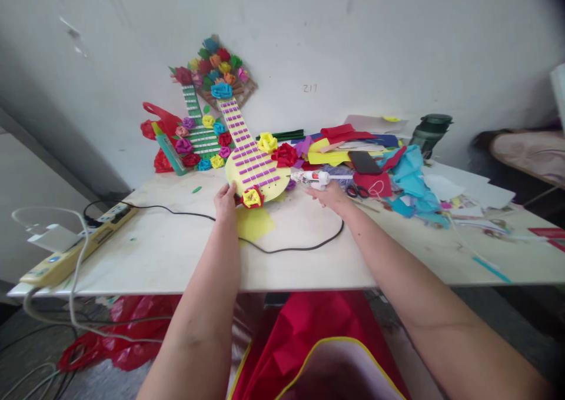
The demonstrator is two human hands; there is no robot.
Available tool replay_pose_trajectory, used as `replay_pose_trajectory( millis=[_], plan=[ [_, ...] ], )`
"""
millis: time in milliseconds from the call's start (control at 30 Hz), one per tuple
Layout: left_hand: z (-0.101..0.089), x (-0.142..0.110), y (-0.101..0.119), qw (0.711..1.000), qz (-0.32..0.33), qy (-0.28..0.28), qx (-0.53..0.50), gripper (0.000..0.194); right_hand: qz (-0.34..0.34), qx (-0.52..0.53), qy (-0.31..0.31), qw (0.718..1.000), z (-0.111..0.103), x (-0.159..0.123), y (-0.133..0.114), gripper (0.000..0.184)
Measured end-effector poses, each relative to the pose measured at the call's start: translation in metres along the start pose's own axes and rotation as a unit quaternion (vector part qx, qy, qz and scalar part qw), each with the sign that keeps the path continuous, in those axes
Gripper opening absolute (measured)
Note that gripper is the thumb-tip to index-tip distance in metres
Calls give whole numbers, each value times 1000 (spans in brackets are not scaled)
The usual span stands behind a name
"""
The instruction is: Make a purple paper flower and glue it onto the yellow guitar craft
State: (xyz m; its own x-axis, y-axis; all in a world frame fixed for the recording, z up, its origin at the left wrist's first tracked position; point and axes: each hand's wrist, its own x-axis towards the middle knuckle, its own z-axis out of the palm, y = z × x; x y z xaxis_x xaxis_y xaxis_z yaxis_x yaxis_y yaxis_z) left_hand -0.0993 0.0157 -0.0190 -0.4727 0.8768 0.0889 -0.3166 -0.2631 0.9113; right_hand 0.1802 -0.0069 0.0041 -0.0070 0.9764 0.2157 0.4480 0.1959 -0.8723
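the guitar-shaped piece (256, 163) sits near the middle of the desk (304, 270), its neck tilted up toward the wall and its pale yellow body low in front. the left grip (226, 200) is closed on the body's lower left edge, fingers just beside a red-and-yellow flower (252, 197). the right grip (325, 194) is wrapped around a white glue gun (315, 178), whose tip points at the body's right edge; whether the tip touches it, i cannot tell

the likeliest trouble seems to be stray glue: if the trigger is pressed too hard or the right wrist wavers, a blob could land on the pale face or run over the purple strips (256, 170). a hot tip could also mark the edge if it leans there too long. with only one edge held, a push from the gun might swivel the piece, and tightening the left grip could crush the flower

the black cord (300, 249) runs across the yellow sheet (256, 223), passes behind the left forearm and goes on toward the power strip (79, 244); a pull on the gun might snag it on that arm or drag the sheet along. drips could also catch the scraps near the scissors (357, 192)
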Motion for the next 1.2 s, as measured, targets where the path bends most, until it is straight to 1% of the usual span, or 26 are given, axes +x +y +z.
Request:
replay_pose_trajectory(
  millis=[300, 400, 567, 700, 800, 1033, 1200],
  plan=[
    [1, -1, 1, 1000, 0, -2, -14, 34, -51, -58, 26, 997, 1, 7, 13, 33],
    [2, -2, 2, 1000, -4, 0, -19, 33, -62, -74, 26, 995, 1, 8, 14, 33],
    [2, -3, 3, 1000, -6, 1, -20, 30, -61, -95, 28, 993, 0, 7, 13, 32],
    [1, -1, 2, 1000, -3, -2, -15, 30, -41, -97, 19, 994, -2, 4, 8, 32],
    [1, -1, 2, 1000, -4, -4, -17, 30, -39, -106, 16, 993, -2, 3, 6, 33],
    [1, -2, 2, 1000, -9, -14, -9, 33, -57, -95, 48, 993, -1, 8, 16, 35],
    [-1, 1, -1, 1000, -4, -10, -12, 34, -43, -106, 53, 992, -1, 8, 16, 36]
  ],
)
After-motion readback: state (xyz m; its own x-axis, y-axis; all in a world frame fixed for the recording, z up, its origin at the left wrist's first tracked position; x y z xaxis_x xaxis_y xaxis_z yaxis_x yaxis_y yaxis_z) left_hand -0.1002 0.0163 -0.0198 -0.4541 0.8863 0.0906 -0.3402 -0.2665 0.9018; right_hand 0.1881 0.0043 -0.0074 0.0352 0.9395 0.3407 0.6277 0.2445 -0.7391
